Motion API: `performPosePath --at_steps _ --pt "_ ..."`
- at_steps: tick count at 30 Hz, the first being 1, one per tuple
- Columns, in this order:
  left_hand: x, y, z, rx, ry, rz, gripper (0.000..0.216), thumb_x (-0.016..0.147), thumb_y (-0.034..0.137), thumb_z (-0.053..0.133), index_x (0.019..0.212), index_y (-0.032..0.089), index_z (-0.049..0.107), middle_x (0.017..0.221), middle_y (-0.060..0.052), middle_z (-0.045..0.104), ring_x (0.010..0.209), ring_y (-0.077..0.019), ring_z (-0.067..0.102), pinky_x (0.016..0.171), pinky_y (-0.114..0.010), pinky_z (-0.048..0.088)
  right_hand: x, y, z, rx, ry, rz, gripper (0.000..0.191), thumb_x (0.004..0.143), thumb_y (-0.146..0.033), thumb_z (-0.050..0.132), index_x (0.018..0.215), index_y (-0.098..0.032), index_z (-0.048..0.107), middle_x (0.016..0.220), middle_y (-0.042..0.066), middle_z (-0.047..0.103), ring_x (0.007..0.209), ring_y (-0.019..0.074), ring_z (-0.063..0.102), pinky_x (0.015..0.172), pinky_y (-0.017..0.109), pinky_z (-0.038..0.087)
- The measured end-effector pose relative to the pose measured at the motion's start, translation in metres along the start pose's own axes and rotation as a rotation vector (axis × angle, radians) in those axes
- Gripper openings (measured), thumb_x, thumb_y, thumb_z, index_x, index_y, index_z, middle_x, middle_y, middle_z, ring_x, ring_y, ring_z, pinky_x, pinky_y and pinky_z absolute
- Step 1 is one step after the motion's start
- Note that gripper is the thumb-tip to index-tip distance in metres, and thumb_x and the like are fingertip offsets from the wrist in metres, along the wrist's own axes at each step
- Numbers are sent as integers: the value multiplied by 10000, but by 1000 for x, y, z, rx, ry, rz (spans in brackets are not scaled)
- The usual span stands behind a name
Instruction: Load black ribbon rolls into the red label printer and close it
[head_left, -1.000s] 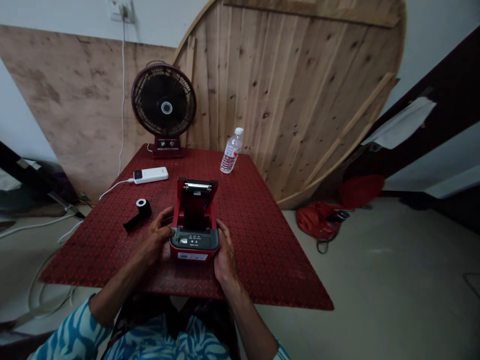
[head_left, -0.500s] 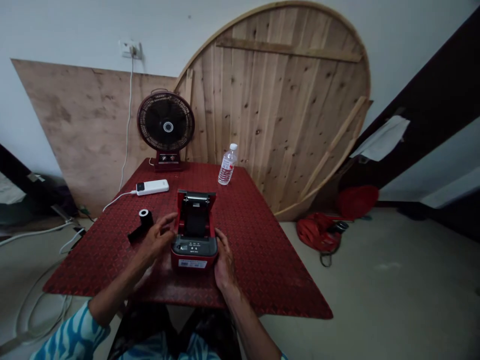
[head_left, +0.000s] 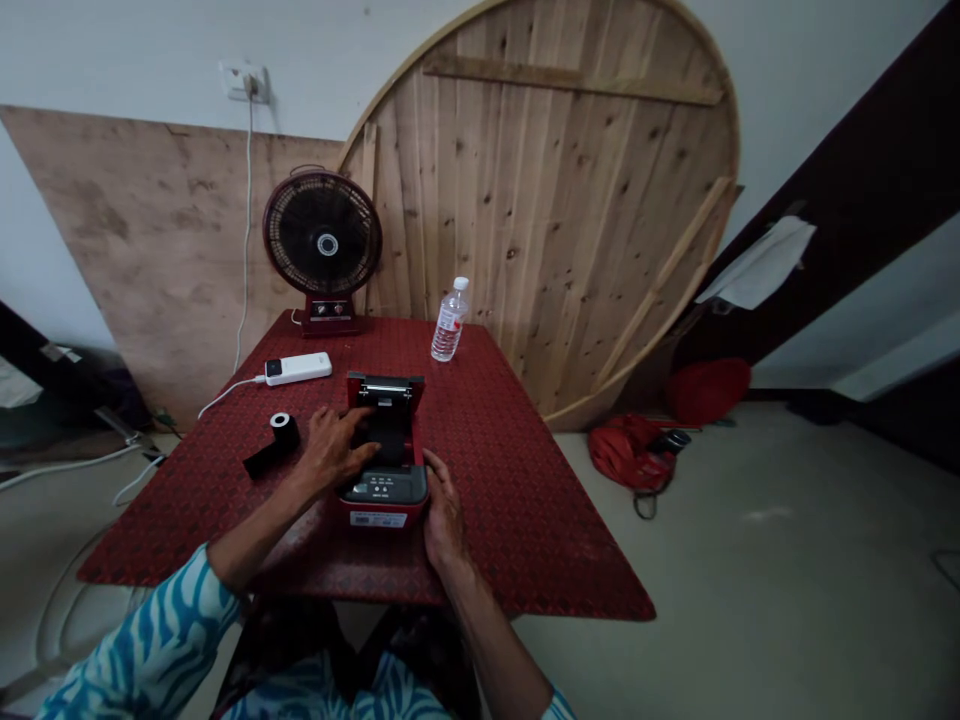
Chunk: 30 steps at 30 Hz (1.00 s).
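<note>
A red and black label printer (head_left: pixel 386 487) stands on the red patterned table with its lid raised. Black material, perhaps a roll, lies in its compartment. Over the compartment's left side is my left hand (head_left: pixel 334 447), its thumb and fingers apart, reaching into the opening. Whether the fingertips touch the black material I cannot tell. My right hand (head_left: pixel 444 515) rests along the printer's right side, fingers wrapped around its edge. Left of the printer lies a black roll (head_left: pixel 282 430) with a white core, its loose strip unrolled toward me.
A white power bank (head_left: pixel 300 368) with a cable lies on the table (head_left: pixel 540 540) at left. Behind it stands a fan (head_left: pixel 324 245). A water bottle (head_left: pixel 450 322) is at the back. A round wooden panel (head_left: pixel 525 200) leans on the wall; a red bag (head_left: pixel 630 458) lies on the floor.
My left hand has moved right, from beside the printer to over its open compartment. My right hand stays at the printer's right side. The view has shifted slightly.
</note>
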<state>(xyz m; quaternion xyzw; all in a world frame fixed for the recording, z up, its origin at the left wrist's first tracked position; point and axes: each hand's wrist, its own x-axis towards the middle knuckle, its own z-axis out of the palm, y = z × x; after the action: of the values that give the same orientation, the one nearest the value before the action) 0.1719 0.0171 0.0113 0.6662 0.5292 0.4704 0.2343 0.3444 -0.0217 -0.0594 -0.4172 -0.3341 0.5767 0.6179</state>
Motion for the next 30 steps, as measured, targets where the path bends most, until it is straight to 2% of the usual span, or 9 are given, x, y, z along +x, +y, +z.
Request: performPosePath --at_steps 6,9,11,13,16,20,24,27,30 --pt "-23 20 -9 -103 -44 -2 409 669 217 711 1067 303 675 904 -27 738 961 -285 629 1116 -514 59 2 -2 -2 -1 71 -34 418 762 -443 624 1117 -222 616 1070 46 696 942 200 643 825 331 484" --pt "-47 25 -14 -97 -80 97 464 734 215 668 1187 301 618 904 -26 747 1040 -270 614 1121 -515 80 8 -13 -6 0 113 -101 382 771 -437 627 1089 -224 627 1084 54 691 998 203 636 870 347 472" --pt "-62 23 -16 -23 -107 190 401 753 215 656 1142 315 650 958 -27 744 1110 -270 577 1127 -517 73 13 -29 -7 -72 93 -175 342 795 -428 609 1069 -225 639 1023 47 710 989 196 642 903 358 458" --pt "-73 19 -15 68 -145 269 323 764 205 645 1057 331 692 1003 -21 736 1154 -274 548 1131 -522 56 19 -48 -3 -244 -22 -246 286 824 -404 578 1032 -227 664 964 38 724 949 190 653 899 358 459" --pt "-79 11 -11 139 -170 343 339 769 162 617 1039 349 700 1006 -10 735 1180 -274 534 1131 -531 51 30 -70 15 -584 -336 -364 223 848 -336 533 945 -237 707 927 30 730 899 189 655 848 347 475" --pt "-80 6 -8 146 -149 358 354 769 147 607 1029 368 703 989 -7 739 1157 -279 549 1130 -549 42 49 -75 46 -997 -640 -535 220 820 -189 518 919 -243 707 904 23 717 858 175 645 812 309 467" --pt "-81 5 -9 107 -172 314 346 764 164 614 1032 363 705 1046 -11 727 1188 -287 529 1134 -559 34 71 -66 63 -1388 -781 -435 190 701 -75 618 784 -232 686 794 16 702 744 173 639 672 256 426" --pt "-84 1 -5 82 -154 274 319 763 175 622 1007 358 715 1065 -12 722 1195 -289 525 1135 -560 47 80 -63 69 -1443 -809 -390 208 605 -28 676 640 -230 639 661 -12 666 670 171 622 606 244 381" --pt "-85 -1 -3 85 -104 290 303 772 184 625 1001 360 715 1049 -8 727 1165 -278 550 1133 -547 90 80 -64 70 -1454 -806 -388 205 586 -35 685 647 -225 636 660 -17 655 646 163 606 579 239 358"
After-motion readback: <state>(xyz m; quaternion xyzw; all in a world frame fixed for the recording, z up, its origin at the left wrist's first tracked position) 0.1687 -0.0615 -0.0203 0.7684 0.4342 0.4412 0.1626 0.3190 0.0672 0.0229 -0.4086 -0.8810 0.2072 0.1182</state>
